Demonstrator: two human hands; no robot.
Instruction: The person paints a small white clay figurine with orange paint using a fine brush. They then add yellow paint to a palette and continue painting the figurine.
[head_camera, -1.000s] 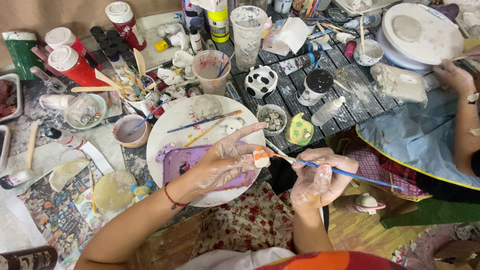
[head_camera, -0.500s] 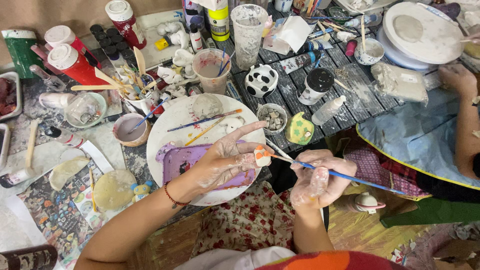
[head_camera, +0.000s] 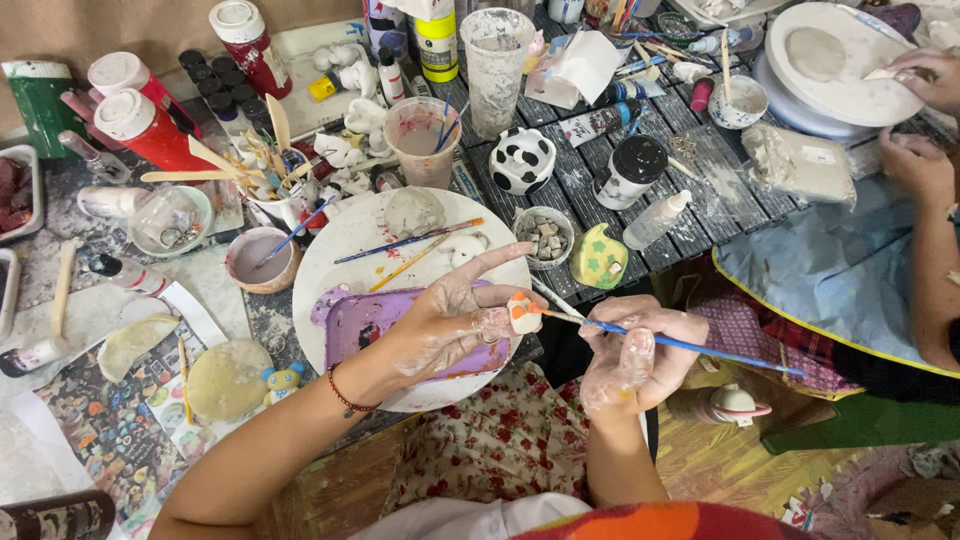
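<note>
**Painting a small figure held between two hands**

Holding a small white-and-orange clay piece (head_camera: 522, 314) pinched at its fingertips, the left hand (head_camera: 450, 325) reaches in from the left above the round white board (head_camera: 340, 250) and the purple tray (head_camera: 360, 325) lying on it. Thumb and middle fingers close on the piece, while the index finger (head_camera: 495, 262) sticks out straight, up and to the right, clear of it.

The right hand (head_camera: 630, 350) sits just to the right, its fingers curled shut around a blue-handled brush (head_camera: 690, 346). The brush's long axis runs nearly level, tilting slightly down to the right, with the handle trailing off past the hand and the tip meeting the clay piece on its right side. So the piece lies to the left of the right hand's fingers, just beside them, in line with the brush, and both hands hover over the near edge of the tabletop (head_camera: 600, 190).

At the far right, another person's hands (head_camera: 925, 85) work at a white turntable (head_camera: 830, 70), well apart.
</note>
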